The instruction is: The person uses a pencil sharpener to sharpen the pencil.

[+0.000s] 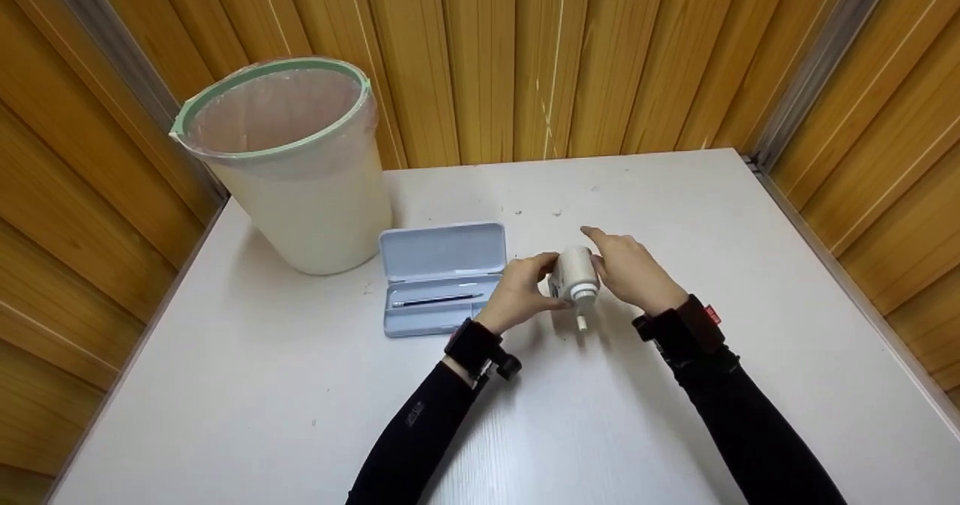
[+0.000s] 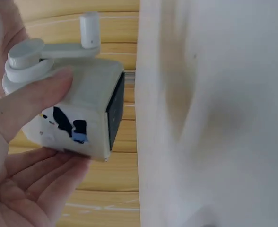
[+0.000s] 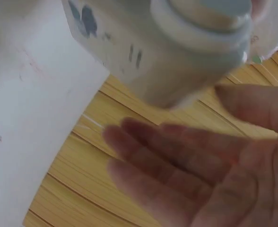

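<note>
White plastic fills the space between your hands: a small boxy hand-crank pencil sharpener (image 1: 574, 276) with a round barrel end and a crank handle (image 2: 49, 49), held just above the white tabletop (image 1: 675, 212). Your left hand (image 1: 517, 291) grips it, thumb laid across the top face below the crank arm and fingers (image 2: 39, 189) cupped under the base, as the left wrist view shows. Your right hand (image 1: 630, 272) lies on the other side of it with the fingers straight and spread, the palm turned toward the barrel; in the right wrist view the fingers (image 3: 177, 161) stand just apart from the body, and I cannot tell whether any tip touches it.

Keep the left grip as the anchor. I judge the thumb sits close to the crank's sweep, so slide it toward the printed side if you mean to turn the handle, or it may foul the arm. Bring the right hand in with the palm square to the barrel and close on it firmly before any load goes on; a loose, flat hand is likely to let the smooth casing slip. Setting the base flat on the table beneath your hands would steady it further.

Just beyond your left hand lies an open pale blue rectangular pencil case (image 1: 442, 276) with a dark pen (image 1: 436, 301) in its tray. Farther out on that side stands a cream waste bin (image 1: 300, 182) lined with a clear bag under a green rim. Yellow wooden panelling (image 1: 525, 55) rises behind the table.
</note>
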A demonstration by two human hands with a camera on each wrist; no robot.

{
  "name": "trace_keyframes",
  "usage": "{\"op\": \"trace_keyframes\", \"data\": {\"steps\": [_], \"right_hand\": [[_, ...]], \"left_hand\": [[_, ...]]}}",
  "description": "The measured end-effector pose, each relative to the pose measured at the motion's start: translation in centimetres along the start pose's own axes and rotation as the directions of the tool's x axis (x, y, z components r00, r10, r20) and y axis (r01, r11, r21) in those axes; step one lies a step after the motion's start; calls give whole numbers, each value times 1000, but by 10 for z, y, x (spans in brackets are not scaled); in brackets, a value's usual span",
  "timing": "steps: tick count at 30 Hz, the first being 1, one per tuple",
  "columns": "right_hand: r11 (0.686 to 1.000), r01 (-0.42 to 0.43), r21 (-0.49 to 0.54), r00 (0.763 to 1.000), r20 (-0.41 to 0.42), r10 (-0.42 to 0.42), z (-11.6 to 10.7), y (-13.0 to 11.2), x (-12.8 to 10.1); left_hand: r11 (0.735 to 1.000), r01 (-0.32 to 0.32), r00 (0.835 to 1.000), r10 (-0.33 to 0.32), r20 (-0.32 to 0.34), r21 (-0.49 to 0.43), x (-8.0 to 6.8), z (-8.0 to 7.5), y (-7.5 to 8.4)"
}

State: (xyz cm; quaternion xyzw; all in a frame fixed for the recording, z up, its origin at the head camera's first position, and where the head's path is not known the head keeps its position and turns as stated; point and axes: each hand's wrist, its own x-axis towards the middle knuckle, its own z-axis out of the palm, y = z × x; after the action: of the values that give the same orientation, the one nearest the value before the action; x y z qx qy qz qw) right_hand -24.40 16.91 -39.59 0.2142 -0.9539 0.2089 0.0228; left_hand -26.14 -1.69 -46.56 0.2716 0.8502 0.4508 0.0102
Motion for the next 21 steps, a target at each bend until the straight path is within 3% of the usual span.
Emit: {"op": "trace_keyframes", "data": {"steps": [3, 6, 13, 17, 21], "right_hand": [[991, 136, 16, 988, 77, -137, -4, 2, -4], [977, 209, 44, 969, 123, -213, -6, 2, -5], [927, 374, 15, 927, 17, -374, -2, 3, -3], [907, 420, -10, 907, -5, -420, -1, 5, -1], [928, 372, 20, 928, -7, -372, 0, 7, 0]], "left_hand": [[988, -4, 996, 18, 83, -157, 1, -9, -5], [971, -29, 986, 67, 154, -238, 2, -17, -8], [935, -39, 959, 135, 251, -353, 2, -26, -12], [926, -25, 945, 145, 292, -376, 1, -29, -13], [953, -76, 938, 168, 303, -292, 1, -35, -12]]}}
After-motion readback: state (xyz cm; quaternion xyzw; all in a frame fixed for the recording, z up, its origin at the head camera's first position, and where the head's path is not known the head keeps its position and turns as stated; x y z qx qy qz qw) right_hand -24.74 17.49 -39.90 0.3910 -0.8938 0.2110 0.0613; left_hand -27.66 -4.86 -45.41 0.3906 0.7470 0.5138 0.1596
